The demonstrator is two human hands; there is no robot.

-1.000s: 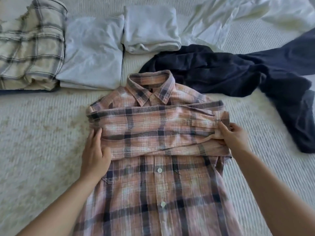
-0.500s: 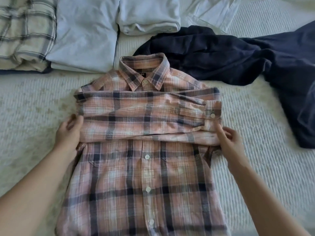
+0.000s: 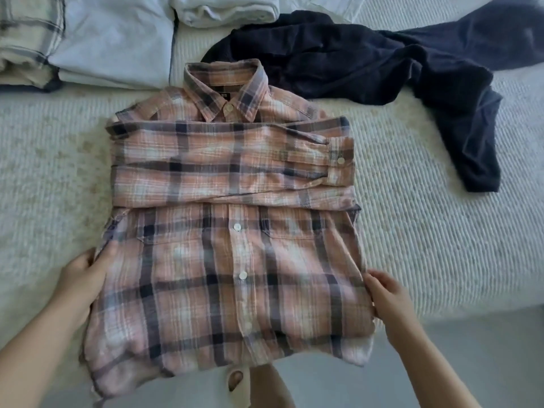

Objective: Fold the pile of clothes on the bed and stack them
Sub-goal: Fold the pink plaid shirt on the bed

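Observation:
A pink and navy plaid shirt (image 3: 229, 231) lies face up on the bed, buttoned, both sleeves folded across its chest. Its hem hangs over the bed's near edge. My left hand (image 3: 82, 275) grips the shirt's left side edge about halfway down, fingers curled under the cloth. My right hand (image 3: 385, 293) pinches the right side edge at about the same height. A dark navy garment (image 3: 382, 60) lies crumpled and unfolded behind the shirt to the right.
Folded clothes sit in a row at the back left: a cream plaid piece (image 3: 26, 39), a pale blue one (image 3: 114, 45) and a white one (image 3: 226, 10). The ribbed cream bedcover (image 3: 441, 245) ends at the near edge, with grey floor (image 3: 485, 348) below.
Both hands have slid from the folded sleeves down along the shirt's sides to mid-body. The view has tilted down, showing the hem and the bed's edge.

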